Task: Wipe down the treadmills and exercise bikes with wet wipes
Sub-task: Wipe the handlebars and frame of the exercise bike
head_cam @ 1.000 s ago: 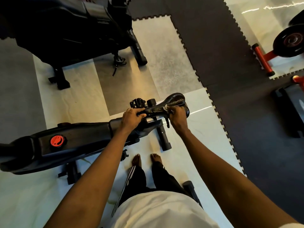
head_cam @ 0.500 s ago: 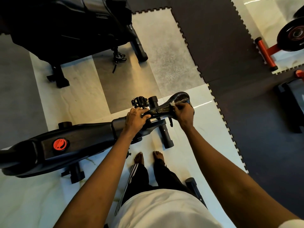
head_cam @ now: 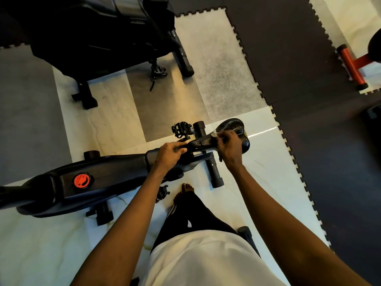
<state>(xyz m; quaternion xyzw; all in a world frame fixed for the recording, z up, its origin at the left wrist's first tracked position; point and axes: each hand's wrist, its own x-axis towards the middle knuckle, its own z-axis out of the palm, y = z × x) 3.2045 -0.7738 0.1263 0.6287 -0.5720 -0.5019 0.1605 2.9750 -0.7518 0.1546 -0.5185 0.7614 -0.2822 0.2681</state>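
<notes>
White shirt [head_cam: 202,254] and black striped trousers [head_cam: 181,219] at the bottom of the view; one bare foot [head_cam: 185,188] on the pale tiled floor [head_cam: 41,244]. Just ahead of the foot is the exercise bike [head_cam: 113,176]: black, lying across the view left to right, with a red knob [head_cam: 82,181] on its top cover.

Left hand [head_cam: 171,153]: fingers curled round the narrow front end of the saddle [head_cam: 233,126], gripping it.

Right hand [head_cam: 228,147]: fingers bent, pinching a small white wipe [head_cam: 214,133] and pressing it onto the saddle top, about mid-length.

Pedal [head_cam: 181,130] just beyond the left hand. Farther off — second bike [head_cam: 103,32], black, standing on the same floor. Dark interlocking mat [head_cam: 299,58] to the right, with a red bar [head_cam: 350,67] near its far edge.
</notes>
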